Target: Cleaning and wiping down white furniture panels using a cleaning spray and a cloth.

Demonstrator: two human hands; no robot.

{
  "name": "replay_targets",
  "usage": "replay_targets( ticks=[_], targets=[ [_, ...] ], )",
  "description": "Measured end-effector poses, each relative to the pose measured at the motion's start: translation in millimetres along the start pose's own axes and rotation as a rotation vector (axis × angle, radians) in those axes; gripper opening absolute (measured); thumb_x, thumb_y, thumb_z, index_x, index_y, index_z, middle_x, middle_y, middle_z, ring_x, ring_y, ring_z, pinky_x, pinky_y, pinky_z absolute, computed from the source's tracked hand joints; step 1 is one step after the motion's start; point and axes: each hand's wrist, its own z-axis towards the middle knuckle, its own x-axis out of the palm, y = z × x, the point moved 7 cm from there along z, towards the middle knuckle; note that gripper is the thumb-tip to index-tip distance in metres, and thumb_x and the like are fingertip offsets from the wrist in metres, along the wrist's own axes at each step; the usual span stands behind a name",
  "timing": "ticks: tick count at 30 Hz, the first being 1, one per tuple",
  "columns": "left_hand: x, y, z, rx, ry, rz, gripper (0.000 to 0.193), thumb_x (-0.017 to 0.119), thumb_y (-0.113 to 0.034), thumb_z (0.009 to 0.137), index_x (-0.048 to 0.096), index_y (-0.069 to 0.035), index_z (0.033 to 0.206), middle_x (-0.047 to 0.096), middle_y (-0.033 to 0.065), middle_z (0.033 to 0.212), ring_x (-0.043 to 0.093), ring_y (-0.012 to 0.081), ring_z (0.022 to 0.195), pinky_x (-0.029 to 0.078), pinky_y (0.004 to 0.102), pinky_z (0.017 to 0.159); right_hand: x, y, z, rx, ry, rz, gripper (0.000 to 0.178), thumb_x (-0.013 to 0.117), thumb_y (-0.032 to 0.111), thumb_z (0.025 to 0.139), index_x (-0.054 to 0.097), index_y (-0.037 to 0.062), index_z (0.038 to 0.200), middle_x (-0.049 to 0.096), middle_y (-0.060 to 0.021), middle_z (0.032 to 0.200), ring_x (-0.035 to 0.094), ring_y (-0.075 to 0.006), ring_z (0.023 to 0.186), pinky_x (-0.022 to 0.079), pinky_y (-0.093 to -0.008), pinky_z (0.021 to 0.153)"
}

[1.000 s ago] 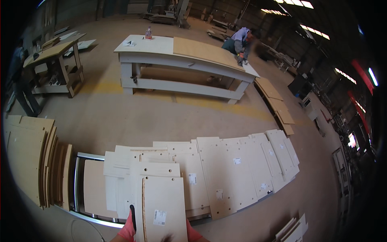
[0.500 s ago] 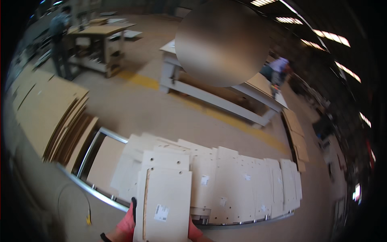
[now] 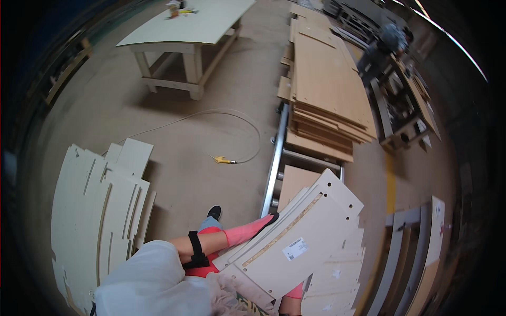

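Observation:
Both hands wear pink gloves. My left hand is closed on the left edge of a small stack of white drilled panels. My right hand is at the opposite lower edge of the stack, mostly hidden beneath it. The top panel has a long groove with rough brown edging, round holes near its ends and a white paper label. The stack lies tilted in front of my body, above the roller conveyor. More white panels show beyond its right edge.
Another pile of white panels stands at the left. Brown boards are stacked farther along the conveyor. A yellow air gun with its hose lies on the floor. A white-topped table stands far left; a person bends at a bench.
The view has swung left, bringing the left-hand panel pile and the floor hose nearer into sight. The panel stack, still between my hands, now leans to the right instead of standing nearly straight.

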Motion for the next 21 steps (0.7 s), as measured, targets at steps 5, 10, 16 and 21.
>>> replay_targets(
  ticks=[5,10,16,21],
  targets=[
    [-70.4,-63.0,-50.0,0.245,-0.122,0.01,0.065,0.039,-0.054,0.089,0.035,-0.007,0.134,0.044,0.0037,0.131,0.045,0.0118,0.114,0.037,0.0242,0.094,110.9,49.3,100.2,-0.006,0.245,-0.205,0.039,0.049,0.024,0.089,0.044,0.0002,0.12,0.053,-0.0107,0.112,0.052,-0.0176,0.1,0.047,-0.0347,0.084],
    [-135.6,-143.5,-112.8,0.328,-0.296,-0.043,0.066,0.033,-0.053,0.091,0.033,-0.002,0.134,0.042,0.0064,0.132,0.039,0.0137,0.118,0.028,0.0253,0.1,231.8,40.5,197.5,-0.13,0.462,-0.362,0.039,0.05,0.023,0.088,0.043,0.0,0.12,0.053,-0.0107,0.112,0.052,-0.0173,0.1,0.046,-0.0345,0.084],
    [-226.2,-240.6,-182.8,0.492,-0.514,0.019,0.073,0.031,-0.058,0.089,0.032,-0.002,0.135,0.041,0.0083,0.132,0.039,0.0142,0.118,0.029,0.0245,0.099,320.0,28.4,277.9,-0.195,0.642,-0.514,0.039,0.051,0.021,0.088,0.043,-0.0002,0.12,0.053,-0.0107,0.112,0.051,-0.0171,0.1,0.046,-0.0344,0.084],
    [-296.3,-304.9,-210.3,0.602,-0.551,-0.153,0.073,0.03,-0.059,0.088,0.032,-0.003,0.135,0.04,0.0066,0.133,0.038,0.0141,0.12,0.028,0.0257,0.101,465.8,47.9,347.2,-0.184,0.748,-0.624,0.04,0.052,0.02,0.087,0.043,-0.0004,0.12,0.053,-0.0107,0.113,0.051,-0.0169,0.1,0.046,-0.0343,0.084]
  ],
)
